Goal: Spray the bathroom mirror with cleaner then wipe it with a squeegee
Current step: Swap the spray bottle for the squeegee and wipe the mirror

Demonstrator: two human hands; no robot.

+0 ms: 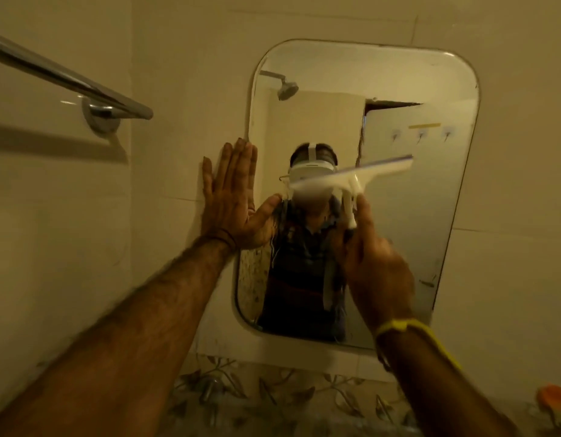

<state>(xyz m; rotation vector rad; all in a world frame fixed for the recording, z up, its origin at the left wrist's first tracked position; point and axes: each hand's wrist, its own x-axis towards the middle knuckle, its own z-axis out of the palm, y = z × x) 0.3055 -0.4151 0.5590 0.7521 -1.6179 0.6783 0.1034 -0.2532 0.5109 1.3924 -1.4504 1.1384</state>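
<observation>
Head view: a person faces a rounded-corner wall mirror set in a white frame on pale tiled wall.
Left hand: flat and open, fingers together, palm pressed on the tile at the mirror's left edge, thumb reaching onto the glass; it holds nothing.
Right hand: closed around the handle of a white squeegee, blurred, so the finger wrap is probably full but hard to read.
Squeegee blade: tilted, right end higher, at mid-height of the glass, left of centre.
Open room: bare glass lies above, below and to the right of the blade; the left hand stands close on its left.
Glass surface: streaks and drips show down the left-centre part.
Room: chrome towel bar on the left wall, well apart from the mirror; leaf-patterned tile border below the frame.
Wrist: yellow band on the right arm.
</observation>
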